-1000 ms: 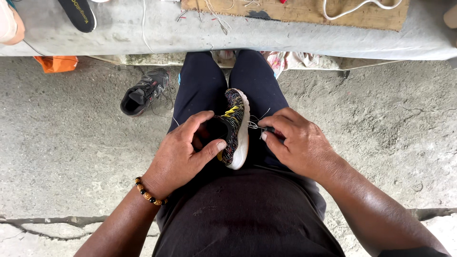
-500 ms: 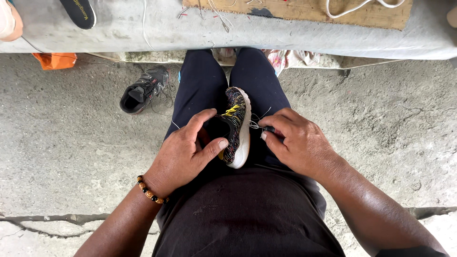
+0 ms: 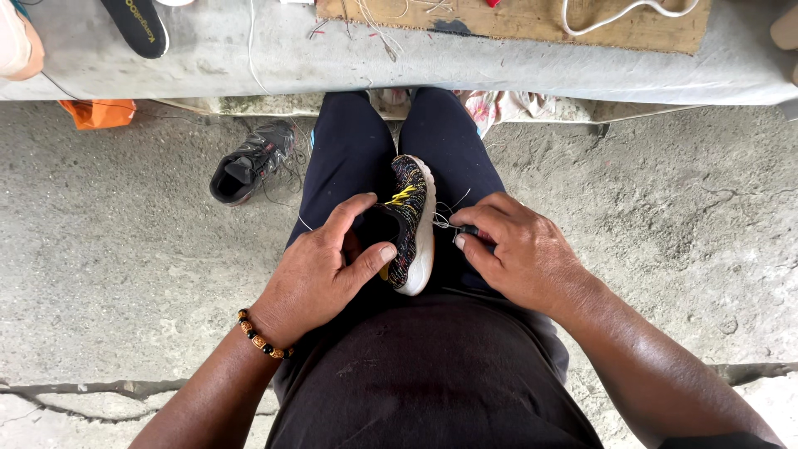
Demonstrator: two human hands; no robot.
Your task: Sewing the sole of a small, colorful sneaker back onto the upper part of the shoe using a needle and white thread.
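Observation:
A small multicoloured knit shoe (image 3: 410, 218) with yellow laces and a white sole lies on its side on my lap, between my thighs. My left hand (image 3: 320, 270) grips its heel and opening, thumb pressed against the upper. My right hand (image 3: 515, 249) sits just right of the white sole, fingers pinched on a thin white thread (image 3: 445, 221) and a small dark tool that runs to the sole edge. A beaded bracelet (image 3: 262, 337) circles my left wrist.
A black sneaker (image 3: 249, 162) lies on the concrete floor left of my knee. A grey bench (image 3: 416, 62) crosses the top, bearing a black insole (image 3: 137, 25), a wooden board (image 3: 515, 21) and white cord. An orange bag (image 3: 96, 112) lies under it.
Both hands stay on the shoe; the right hand has shifted slightly at the sole edge. Otherwise the scene is the same.

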